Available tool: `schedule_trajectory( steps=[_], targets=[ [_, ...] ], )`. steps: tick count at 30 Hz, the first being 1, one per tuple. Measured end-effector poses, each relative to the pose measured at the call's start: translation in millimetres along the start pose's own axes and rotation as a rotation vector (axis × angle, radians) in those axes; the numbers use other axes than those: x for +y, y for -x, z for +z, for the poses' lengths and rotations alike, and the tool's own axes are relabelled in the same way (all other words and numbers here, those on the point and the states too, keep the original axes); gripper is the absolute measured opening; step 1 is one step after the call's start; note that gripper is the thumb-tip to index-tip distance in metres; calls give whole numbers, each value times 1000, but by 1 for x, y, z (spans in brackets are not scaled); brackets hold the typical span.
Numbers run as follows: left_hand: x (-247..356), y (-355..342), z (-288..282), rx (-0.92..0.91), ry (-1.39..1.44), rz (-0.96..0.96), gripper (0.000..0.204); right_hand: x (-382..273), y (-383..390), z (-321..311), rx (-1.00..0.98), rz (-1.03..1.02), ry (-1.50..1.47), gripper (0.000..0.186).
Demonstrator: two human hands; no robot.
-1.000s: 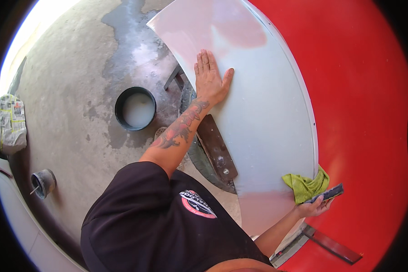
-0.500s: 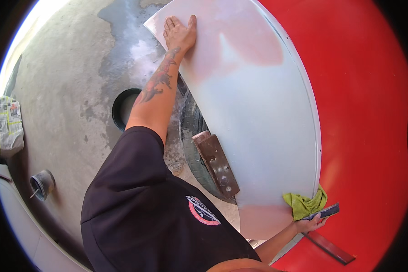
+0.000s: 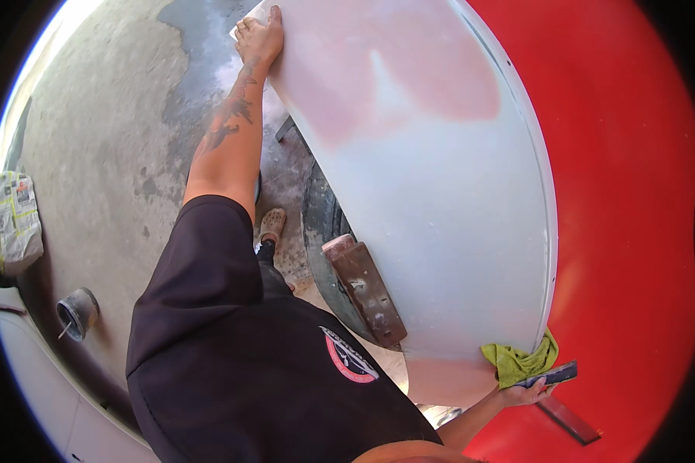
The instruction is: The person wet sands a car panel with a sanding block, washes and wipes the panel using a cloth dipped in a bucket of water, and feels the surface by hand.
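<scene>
A large curved panel [image 3: 448, 201], white with dull pinkish patches, stretches across the middle. At its far left corner, my left hand [image 3: 259, 38] lies on the surface close to the edge, thumb apart from the fingers and nothing visible in it. Low on the right, my right hand [image 3: 527, 393] holds a dark, flat sanding block [image 3: 554, 374] from below. Against that block and the panel's near right edge is a crumpled green cloth [image 3: 521, 361]. The right fingers are partly hidden under the block.
A brown block-like piece [image 3: 367, 293] sits against the panel's left edge, above a tire [image 3: 324, 224]. Red bodywork [image 3: 618, 193] fills the right, with a dark strip [image 3: 570, 420] on it. A small bucket [image 3: 77, 312] stands on the concrete floor [image 3: 100, 154].
My left hand has slid left and farther out to the panel's corner edge. My right hand keeps its hold on the block. The view has shifted, and a shoe now shows below my left arm.
</scene>
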State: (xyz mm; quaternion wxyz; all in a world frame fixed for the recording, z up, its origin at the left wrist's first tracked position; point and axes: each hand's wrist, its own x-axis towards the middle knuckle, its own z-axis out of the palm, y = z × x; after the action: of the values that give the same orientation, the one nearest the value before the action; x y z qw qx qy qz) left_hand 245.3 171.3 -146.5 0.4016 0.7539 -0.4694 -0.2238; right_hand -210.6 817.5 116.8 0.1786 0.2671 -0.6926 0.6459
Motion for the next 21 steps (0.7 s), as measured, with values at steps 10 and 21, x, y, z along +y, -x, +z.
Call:
schedule_trajectory(
  steps=[10, 21],
  targets=[
    [29, 78, -13, -65, 49, 64, 98, 0, 3, 8, 46, -30, -83, 59],
    [54, 176, -28, -83, 35, 173, 94, -7, 9, 19, 67, -81, -74, 59]
  ],
)
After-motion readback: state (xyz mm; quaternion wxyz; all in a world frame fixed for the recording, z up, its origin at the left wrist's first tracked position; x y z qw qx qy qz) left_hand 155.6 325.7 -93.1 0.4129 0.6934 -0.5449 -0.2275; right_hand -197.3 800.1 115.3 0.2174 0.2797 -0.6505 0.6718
